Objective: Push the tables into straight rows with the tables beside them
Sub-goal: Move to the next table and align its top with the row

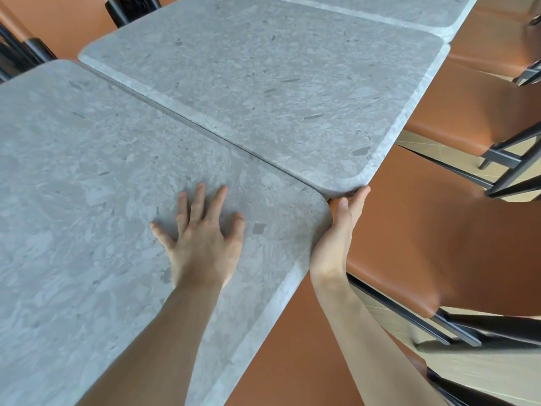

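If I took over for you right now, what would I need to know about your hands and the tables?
Left hand: flat, fingers spread, pressing on the near table.
Right hand: straight fingers against the side edge where the near table's corner meets the middle table.
Done: those two tops touch along their seam.
Left: the middle table's right edge sticks out past the near one's; even them up, then check the far table.

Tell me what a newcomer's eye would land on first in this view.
First, the two bare hands: the left hand lies flat with spread fingers on the near grey stone-look table, while the right hand touches the rounded corners where that table meets the middle table. Next come the rust-orange chair seats along the right, under the table edges.
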